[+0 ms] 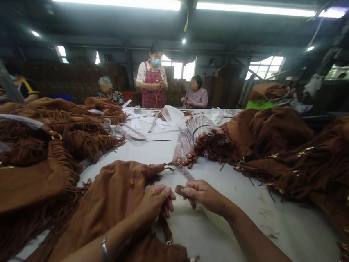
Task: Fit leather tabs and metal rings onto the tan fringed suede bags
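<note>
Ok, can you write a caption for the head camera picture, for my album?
Left hand by a brown bag, right hand pinching a small brown piece, at a white table.

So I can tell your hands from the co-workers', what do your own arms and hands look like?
The left hand and right hand are both ungloved, and no sleeve shows on either forearm. A narrow, shiny silvery bangle sits on the left one; nothing worn shows on the right.

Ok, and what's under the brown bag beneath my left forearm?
The white table shows along the right side of the brown bag, which appears to rest on it. Anything else directly beneath is covered by the bag, so I can't tell what's there.
</note>
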